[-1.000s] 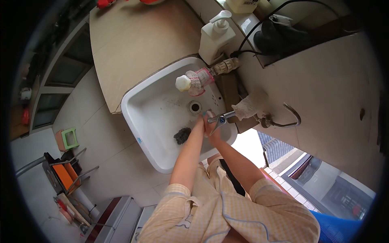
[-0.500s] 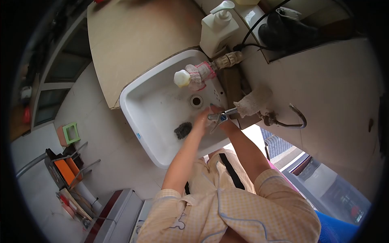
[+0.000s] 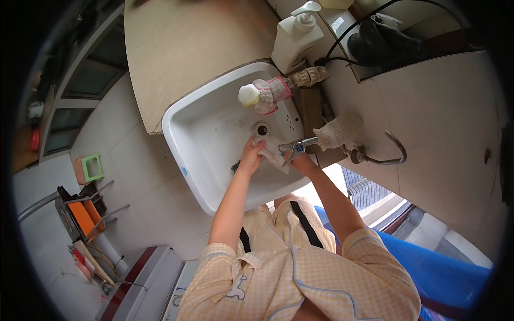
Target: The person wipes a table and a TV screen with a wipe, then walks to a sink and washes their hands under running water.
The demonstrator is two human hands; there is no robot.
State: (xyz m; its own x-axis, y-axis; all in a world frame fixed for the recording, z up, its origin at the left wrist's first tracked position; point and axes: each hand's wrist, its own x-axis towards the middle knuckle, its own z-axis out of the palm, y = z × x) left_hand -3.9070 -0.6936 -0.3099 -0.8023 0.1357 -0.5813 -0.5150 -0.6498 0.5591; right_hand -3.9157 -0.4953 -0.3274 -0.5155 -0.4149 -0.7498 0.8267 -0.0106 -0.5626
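Observation:
A wet-looking white cloth (image 3: 273, 153) stretches between my hands over the white sink (image 3: 179, 152). My left hand (image 3: 250, 154) is closed on its left end, close to the drain hole (image 3: 262, 129). At the other end my right hand (image 3: 303, 163) is closed on the cloth, partly hidden behind the metal tap (image 3: 298, 147). A dark scouring pad (image 3: 235, 167) lies on the basin floor, mostly covered by my left forearm.
A second tap (image 3: 270, 95), wrapped in cloth, juts over the sink's far side. A white pump bottle (image 3: 297, 40) stands behind it. A beige countertop (image 3: 182, 48) borders the sink at upper left. A curved metal pipe (image 3: 396, 152) sticks out at right.
My hands have come apart slightly, and the white cloth now shows between them. My left hand has moved left and up a little. The view has shifted slightly.

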